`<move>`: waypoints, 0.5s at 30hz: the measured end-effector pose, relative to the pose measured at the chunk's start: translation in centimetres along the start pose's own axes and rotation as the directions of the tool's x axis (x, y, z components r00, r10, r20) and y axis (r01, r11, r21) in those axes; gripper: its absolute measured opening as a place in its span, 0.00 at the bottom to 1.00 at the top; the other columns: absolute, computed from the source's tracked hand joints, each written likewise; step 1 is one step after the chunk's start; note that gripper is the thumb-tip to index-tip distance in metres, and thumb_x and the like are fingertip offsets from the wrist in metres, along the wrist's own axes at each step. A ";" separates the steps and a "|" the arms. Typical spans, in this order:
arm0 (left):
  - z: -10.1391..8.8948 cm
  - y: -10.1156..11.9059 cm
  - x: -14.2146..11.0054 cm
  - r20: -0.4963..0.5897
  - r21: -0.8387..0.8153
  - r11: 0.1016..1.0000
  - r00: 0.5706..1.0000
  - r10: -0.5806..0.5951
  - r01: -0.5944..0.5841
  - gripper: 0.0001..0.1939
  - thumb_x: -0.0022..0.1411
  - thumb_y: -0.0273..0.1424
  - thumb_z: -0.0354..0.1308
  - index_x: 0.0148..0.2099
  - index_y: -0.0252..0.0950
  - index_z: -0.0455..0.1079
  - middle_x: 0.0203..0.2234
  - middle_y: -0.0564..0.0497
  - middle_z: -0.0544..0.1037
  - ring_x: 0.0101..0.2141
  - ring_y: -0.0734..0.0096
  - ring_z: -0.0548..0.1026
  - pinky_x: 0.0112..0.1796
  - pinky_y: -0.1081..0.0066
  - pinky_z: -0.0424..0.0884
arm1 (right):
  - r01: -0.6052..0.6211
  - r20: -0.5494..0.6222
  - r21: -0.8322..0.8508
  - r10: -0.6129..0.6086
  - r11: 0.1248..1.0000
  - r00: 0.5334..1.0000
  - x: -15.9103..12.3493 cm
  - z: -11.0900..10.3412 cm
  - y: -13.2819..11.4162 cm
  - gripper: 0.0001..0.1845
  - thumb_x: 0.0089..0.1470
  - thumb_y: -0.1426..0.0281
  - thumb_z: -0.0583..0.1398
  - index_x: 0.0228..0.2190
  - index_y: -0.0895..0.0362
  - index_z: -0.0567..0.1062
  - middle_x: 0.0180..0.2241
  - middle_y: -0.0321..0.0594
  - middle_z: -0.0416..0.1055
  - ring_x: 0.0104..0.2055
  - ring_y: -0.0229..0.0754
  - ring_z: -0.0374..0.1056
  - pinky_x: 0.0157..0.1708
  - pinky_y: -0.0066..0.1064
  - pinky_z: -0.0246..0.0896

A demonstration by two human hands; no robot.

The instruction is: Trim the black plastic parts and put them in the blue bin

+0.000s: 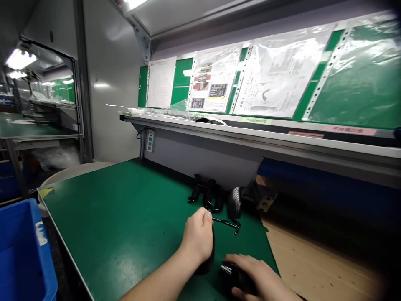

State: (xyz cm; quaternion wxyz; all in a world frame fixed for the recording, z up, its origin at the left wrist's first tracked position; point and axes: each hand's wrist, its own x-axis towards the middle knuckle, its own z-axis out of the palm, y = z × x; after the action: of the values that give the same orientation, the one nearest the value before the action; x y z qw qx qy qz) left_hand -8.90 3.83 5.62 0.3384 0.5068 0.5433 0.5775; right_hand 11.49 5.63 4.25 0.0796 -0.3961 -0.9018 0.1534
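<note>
Left hand (199,236) curled over a curved black headset part (206,261) on the green bench (125,221), grip closed around its upper edge. Right hand (257,278) just right of that part, fingers wrapped over a second black piece (234,274) — grip closed on it too, though how firmly cannot be told. Both pieces close together, apparently about to meet or already touching; the joint itself hidden under the hands.

Best done, by judgement, with the left hand pinning the curved part flat to the bench while the right lines up its piece squarely — no twisting, no forcing, pressure along the seam only.

Beyond the curved part, near the bench's back wall: a thin metal band (227,223), a black ear cup (234,202) standing on edge, and a small cluster of black clips (205,194).

Writing: sleeved instruction sheets (213,79) on the green backboard above, print too small to read. Shelf-edge labels (256,121) in green and pink carry Chinese characters, blurred beyond reading. No brand visible. Blue bin (21,251) far left of the part.
</note>
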 end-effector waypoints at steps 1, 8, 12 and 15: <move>-0.5 0.1 0.4 -0.014 0.020 1.000 1.000 0.007 -0.006 0.18 0.67 0.41 0.40 0.26 0.39 0.52 0.20 0.57 0.57 0.24 0.72 0.55 0.28 0.69 0.50 | 0.014 -0.010 -0.047 -0.014 0.999 1.000 0.6 0.3 -1.1 0.28 0.45 0.72 0.62 0.50 0.46 0.72 0.47 0.38 0.71 0.47 0.52 0.67 0.45 0.38 0.65; -2.0 0.5 0.5 0.192 0.121 0.990 0.980 0.047 -0.072 0.19 0.67 0.43 0.40 0.26 0.39 0.55 0.18 0.57 0.56 0.22 0.73 0.54 0.24 0.71 0.49 | 0.106 -0.390 -0.436 -0.293 0.894 0.873 -1.0 -1.9 0.1 0.08 0.58 0.62 0.59 0.38 0.52 0.73 0.37 0.41 0.69 0.37 0.49 0.67 0.34 0.36 0.62; -2.0 1.3 -0.9 0.518 0.089 0.978 0.848 0.114 -0.186 0.17 0.64 0.40 0.48 0.25 0.38 0.58 0.18 0.58 0.59 0.22 0.74 0.56 0.24 0.72 0.51 | 0.146 -0.372 -0.670 -0.500 0.727 0.782 -2.8 -3.6 0.3 0.22 0.52 0.77 0.52 0.47 0.49 0.71 0.46 0.43 0.68 0.47 0.55 0.64 0.46 0.47 0.53; -1.9 1.9 -1.7 0.673 0.028 0.974 0.725 0.149 -0.226 0.14 0.62 0.36 0.51 0.25 0.38 0.61 0.17 0.58 0.60 0.22 0.74 0.57 0.24 0.73 0.52 | 0.294 -0.142 -0.535 -0.427 0.792 0.893 -3.3 -3.0 -0.5 0.12 0.44 0.78 0.54 0.31 0.52 0.72 0.34 0.38 0.71 0.37 0.47 0.67 0.41 0.38 0.56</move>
State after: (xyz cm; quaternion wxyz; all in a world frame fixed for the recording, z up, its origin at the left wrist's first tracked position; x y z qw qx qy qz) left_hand -9.95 1.35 7.26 0.4218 0.7491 0.3629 0.3594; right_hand 14.17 3.56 7.20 0.1174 -0.2386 -0.9513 -0.1560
